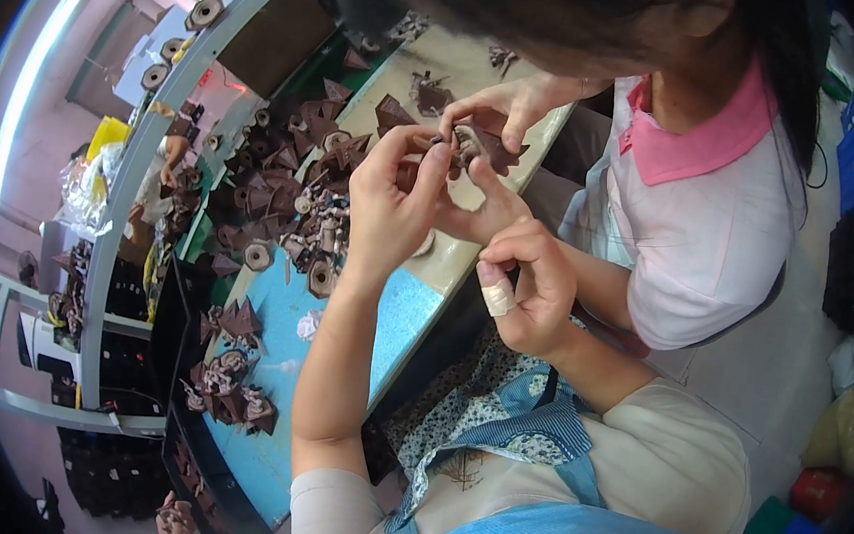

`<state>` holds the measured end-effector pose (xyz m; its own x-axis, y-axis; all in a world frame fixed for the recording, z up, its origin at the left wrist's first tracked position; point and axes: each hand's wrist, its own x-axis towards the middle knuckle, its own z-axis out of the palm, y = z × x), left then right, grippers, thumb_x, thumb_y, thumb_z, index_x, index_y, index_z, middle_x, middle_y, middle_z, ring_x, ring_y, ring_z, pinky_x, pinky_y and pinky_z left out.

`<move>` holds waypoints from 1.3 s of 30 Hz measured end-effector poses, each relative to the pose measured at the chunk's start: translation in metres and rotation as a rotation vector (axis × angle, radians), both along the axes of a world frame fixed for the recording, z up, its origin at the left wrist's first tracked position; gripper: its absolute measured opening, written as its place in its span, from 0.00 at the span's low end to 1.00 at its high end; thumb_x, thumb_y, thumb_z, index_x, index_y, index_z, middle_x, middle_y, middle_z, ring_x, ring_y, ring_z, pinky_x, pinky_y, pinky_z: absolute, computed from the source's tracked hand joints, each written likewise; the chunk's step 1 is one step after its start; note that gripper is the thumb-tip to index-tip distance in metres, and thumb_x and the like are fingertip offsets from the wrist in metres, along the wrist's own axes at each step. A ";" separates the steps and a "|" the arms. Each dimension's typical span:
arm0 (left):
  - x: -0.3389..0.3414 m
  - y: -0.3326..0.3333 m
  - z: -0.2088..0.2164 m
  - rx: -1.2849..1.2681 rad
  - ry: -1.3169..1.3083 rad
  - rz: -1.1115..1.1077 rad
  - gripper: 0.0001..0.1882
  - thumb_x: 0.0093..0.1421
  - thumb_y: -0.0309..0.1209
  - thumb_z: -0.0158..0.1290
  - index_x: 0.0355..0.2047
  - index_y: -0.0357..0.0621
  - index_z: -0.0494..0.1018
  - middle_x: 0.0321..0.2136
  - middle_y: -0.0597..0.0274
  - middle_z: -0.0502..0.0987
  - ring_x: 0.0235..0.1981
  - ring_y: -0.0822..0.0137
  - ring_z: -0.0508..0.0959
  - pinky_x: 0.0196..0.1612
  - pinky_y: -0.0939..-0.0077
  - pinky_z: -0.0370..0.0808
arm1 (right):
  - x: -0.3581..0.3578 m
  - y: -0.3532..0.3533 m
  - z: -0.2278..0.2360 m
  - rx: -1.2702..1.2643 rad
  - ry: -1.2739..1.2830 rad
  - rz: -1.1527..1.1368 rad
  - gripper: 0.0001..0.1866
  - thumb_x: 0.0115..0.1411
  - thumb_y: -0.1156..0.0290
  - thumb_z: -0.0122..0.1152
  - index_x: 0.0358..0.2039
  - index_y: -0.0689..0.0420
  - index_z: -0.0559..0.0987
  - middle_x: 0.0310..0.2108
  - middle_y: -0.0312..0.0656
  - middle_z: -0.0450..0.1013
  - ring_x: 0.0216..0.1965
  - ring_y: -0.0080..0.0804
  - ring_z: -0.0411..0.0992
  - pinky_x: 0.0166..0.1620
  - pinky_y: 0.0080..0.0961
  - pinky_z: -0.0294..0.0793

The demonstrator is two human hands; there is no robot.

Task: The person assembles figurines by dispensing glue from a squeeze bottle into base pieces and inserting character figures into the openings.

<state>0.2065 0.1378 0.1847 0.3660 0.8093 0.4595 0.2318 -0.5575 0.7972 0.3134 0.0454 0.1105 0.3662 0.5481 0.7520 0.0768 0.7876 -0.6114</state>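
Left hand (392, 199) pinching a dark bit (437, 139) beside the brown figurine (496, 152) in a co-worker's hands (518, 102); right hand (537, 291) curled nearer, contents unclear. Figurine looks light, stiff, brittle: grip its body! Bench (463, 59) to its left.

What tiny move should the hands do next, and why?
Perhaps ease the left hand gently toward the brown piece. It seems to pinch a small dark bit close by, and a co-worker's hands hold the piece. The right hand, with pale tape on it, is curled nearby.
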 end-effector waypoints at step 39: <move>-0.128 -0.181 -0.088 -0.087 0.005 0.650 0.13 0.41 0.26 0.63 0.26 0.39 0.72 0.22 0.60 0.74 0.20 0.69 0.77 0.24 0.80 0.73 | -0.102 -0.042 -0.050 -0.271 -0.518 0.530 0.18 0.61 0.65 0.45 0.44 0.66 0.71 0.37 0.50 0.70 0.34 0.42 0.66 0.39 0.33 0.66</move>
